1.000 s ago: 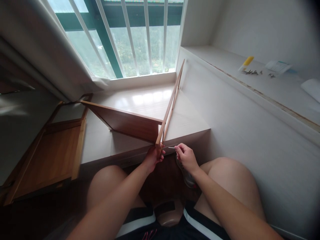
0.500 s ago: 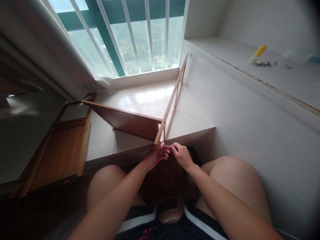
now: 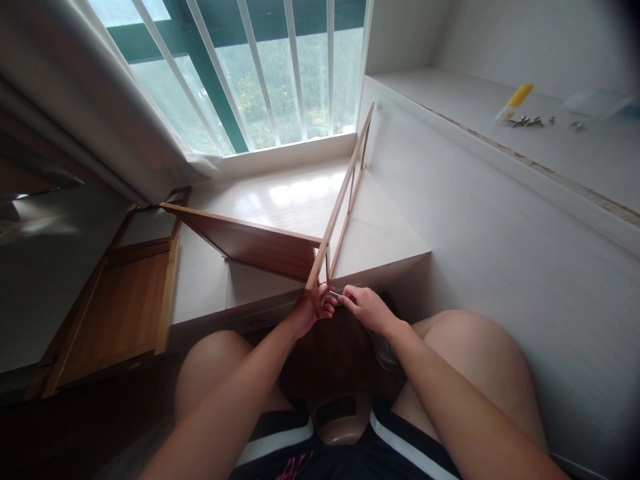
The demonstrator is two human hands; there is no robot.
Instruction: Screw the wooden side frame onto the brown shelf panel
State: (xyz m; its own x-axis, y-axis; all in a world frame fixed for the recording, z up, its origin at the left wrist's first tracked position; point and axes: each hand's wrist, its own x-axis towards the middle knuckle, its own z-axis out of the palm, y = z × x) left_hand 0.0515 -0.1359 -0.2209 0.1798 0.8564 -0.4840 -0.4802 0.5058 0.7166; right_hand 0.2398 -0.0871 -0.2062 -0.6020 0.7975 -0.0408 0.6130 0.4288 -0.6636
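Note:
My left hand (image 3: 309, 315) is wrapped around the near lower corner of a narrow wooden frame (image 3: 334, 223). Between my two hands shows a thin metal rod (image 3: 335, 294), pinched at one end by the fingers of my right hand (image 3: 369, 309). Its other end points at the frame's corner beside my left fingers; the exact contact is hidden. A brown wooden panel (image 3: 255, 250) meets the frame at an angle near that corner. Both pieces stand on edge on the white ledge (image 3: 390, 227), with the near end of the frame overhanging its front.
Another wooden framed panel (image 3: 117, 300) leans at the left beside the curtain (image 3: 95, 87). On the right shelf (image 3: 465, 100) lie several small metal fasteners (image 3: 527, 122), a yellow-ended item (image 3: 520, 95) and a clear plastic bag (image 3: 593, 103). A barred window (image 3: 270, 80) is behind.
My right hand has turned slightly and shifted a little to the right, showing more of the rod. My left hand keeps its hold on the frame. The view has shifted slightly.

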